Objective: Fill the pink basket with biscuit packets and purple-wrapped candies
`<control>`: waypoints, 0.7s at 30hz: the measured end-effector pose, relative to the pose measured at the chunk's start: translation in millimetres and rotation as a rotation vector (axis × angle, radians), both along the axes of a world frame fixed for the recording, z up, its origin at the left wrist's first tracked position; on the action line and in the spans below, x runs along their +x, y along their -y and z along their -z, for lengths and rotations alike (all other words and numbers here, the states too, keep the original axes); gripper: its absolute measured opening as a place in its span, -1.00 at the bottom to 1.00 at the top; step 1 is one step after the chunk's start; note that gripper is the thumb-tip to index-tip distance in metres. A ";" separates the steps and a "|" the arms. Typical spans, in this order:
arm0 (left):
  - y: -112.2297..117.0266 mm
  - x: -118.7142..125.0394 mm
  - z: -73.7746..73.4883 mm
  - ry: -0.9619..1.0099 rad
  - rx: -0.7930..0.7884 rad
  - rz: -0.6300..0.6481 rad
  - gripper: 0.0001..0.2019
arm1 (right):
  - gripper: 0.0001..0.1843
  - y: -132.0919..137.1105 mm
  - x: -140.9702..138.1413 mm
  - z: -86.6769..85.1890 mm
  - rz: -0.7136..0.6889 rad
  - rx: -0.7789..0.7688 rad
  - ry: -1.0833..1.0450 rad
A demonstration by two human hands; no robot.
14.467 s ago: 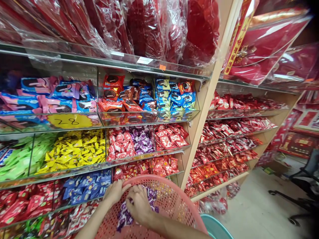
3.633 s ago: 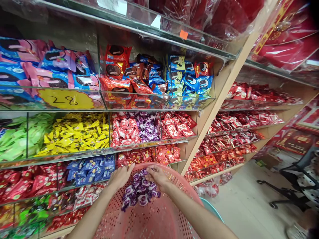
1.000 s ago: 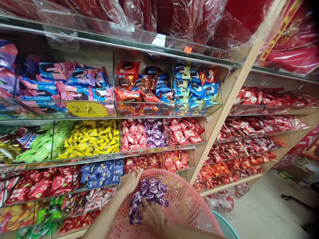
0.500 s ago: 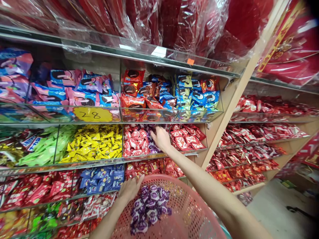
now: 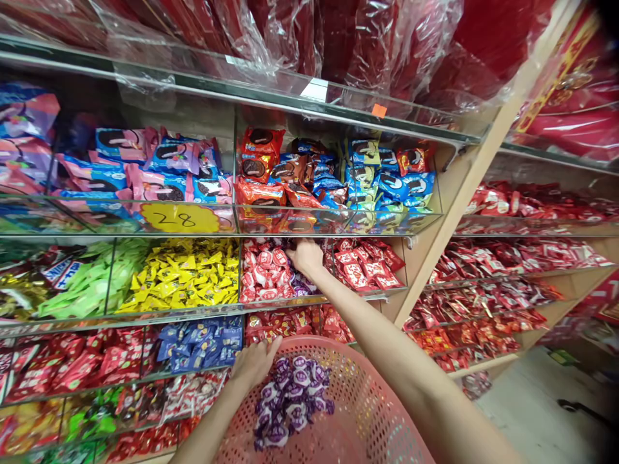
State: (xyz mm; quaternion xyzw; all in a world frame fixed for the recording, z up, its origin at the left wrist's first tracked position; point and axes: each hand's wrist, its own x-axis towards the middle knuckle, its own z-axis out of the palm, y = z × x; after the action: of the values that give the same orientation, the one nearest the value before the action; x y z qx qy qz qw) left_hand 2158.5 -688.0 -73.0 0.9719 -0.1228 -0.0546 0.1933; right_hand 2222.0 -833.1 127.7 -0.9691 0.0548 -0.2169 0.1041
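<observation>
My left hand grips the far rim of a pink perforated plastic basket at the bottom of the view. A heap of purple wrapped candies lies inside the basket just right of that hand. My right hand reaches up into the glass shelf bin holding red-and-white candies and purple candies. Its fingers are curled down into the candies at the back of the bin and are partly hidden, so I cannot make out what they hold.
Glass-fronted shelves hold cookie packs, yellow candies, green candies, blue candies and red packets. A yellow tag reading 28 hangs on the upper shelf. A wooden post divides the shelf units. Floor lies at the lower right.
My right hand left the basket, rose to the shelf bin and pushed deeper among the purple and red candies. My left hand stayed on the basket rim.
</observation>
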 end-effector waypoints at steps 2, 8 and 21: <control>-0.1 -0.3 -0.3 -0.001 0.004 -0.002 -0.21 | -0.61 1.3 1.0 -0.3 0.009 0.029 0.047; 0.4 -0.8 -3.9 -0.002 0.033 0.000 -0.25 | -0.58 17.7 -5.1 8.4 0.009 0.003 0.148; 0.1 -2.7 -2.8 0.004 0.011 -0.027 -0.21 | -0.70 27.0 -31.2 18.8 -0.113 -0.002 0.251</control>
State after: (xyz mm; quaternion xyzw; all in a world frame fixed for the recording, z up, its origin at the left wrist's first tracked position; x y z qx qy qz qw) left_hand 2155.8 -688.1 -70.2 0.9747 -0.1099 -0.0506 0.1882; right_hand 2190.8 -860.1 108.9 -0.9359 -0.0135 -0.3303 0.1215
